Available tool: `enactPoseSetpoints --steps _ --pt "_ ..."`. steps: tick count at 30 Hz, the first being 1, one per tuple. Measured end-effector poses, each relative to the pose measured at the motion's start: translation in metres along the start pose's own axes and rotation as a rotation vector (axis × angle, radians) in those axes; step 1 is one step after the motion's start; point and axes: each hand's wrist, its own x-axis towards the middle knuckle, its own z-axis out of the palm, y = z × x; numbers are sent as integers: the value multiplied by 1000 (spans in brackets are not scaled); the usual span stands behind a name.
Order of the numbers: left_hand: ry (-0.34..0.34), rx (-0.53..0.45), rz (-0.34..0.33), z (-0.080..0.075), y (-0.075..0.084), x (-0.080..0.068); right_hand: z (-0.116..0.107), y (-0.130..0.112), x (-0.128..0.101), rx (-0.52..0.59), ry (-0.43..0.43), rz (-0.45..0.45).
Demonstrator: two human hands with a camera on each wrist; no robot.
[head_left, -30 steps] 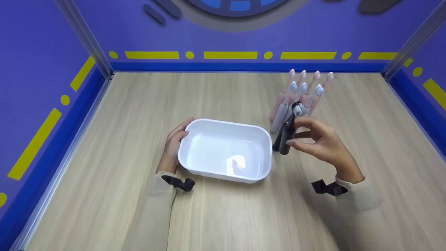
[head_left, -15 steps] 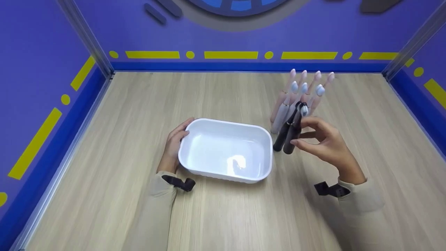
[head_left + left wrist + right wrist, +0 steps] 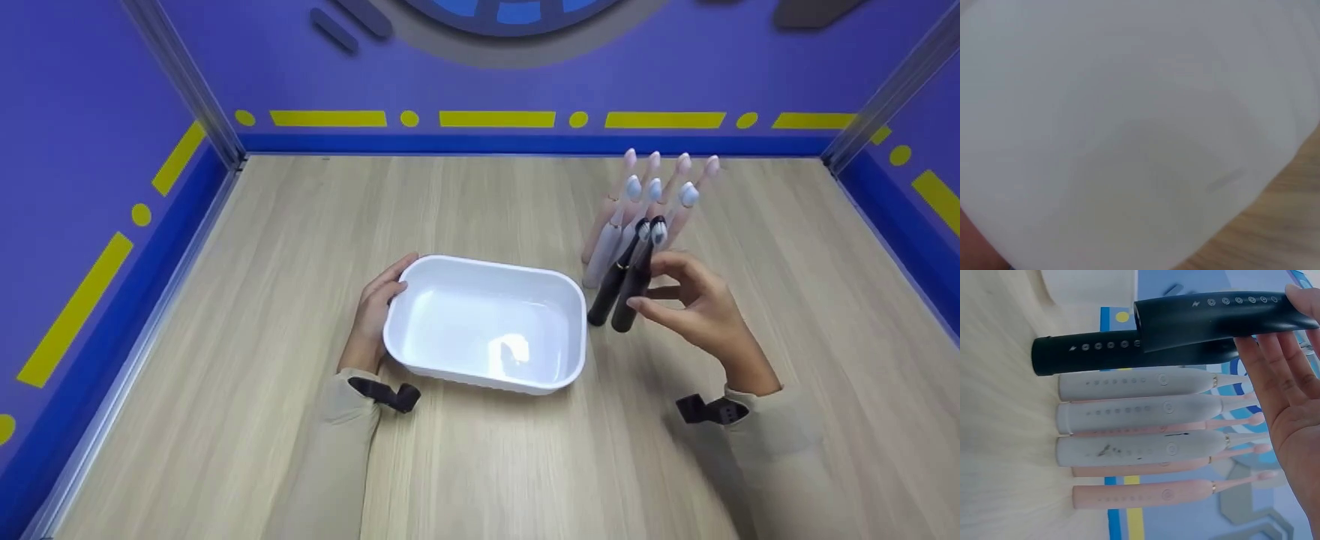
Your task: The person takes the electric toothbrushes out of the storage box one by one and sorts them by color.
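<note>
Overhead, the head view shows the right hand (image 3: 694,307) pinching a black electric toothbrush (image 3: 636,289) by its handle, held just off the wooden table (image 3: 225,337), tilted with the brush head up; a second black toothbrush (image 3: 611,285) stands right beside it; behind them stand white toothbrushes (image 3: 607,247) and pink toothbrushes (image 3: 675,187), close together; the left hand (image 3: 375,311) rests with relaxed fingers against the left wall of a white tub (image 3: 484,322), which sits between the two hands. Next, the left wrist view: only the tub's blurred white wall (image 3: 1129,124) and a strip of table. Lastly, the right wrist view: fingertips (image 3: 1275,354) lie along the held black toothbrush (image 3: 1213,318), lifted clear of the others standing in rows.
</note>
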Motion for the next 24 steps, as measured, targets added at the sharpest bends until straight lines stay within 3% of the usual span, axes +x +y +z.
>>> enactPoseSetpoints --steps 11,18,24 --pt "-12 -14 8 -1 -1 1 0 14 -4 37 14 80" --pt "-11 -21 -1 -1 0 0 2 21 -7 121 26 113" --pt "-11 -38 -14 0 1 0 2 25 -8 79 16 132"
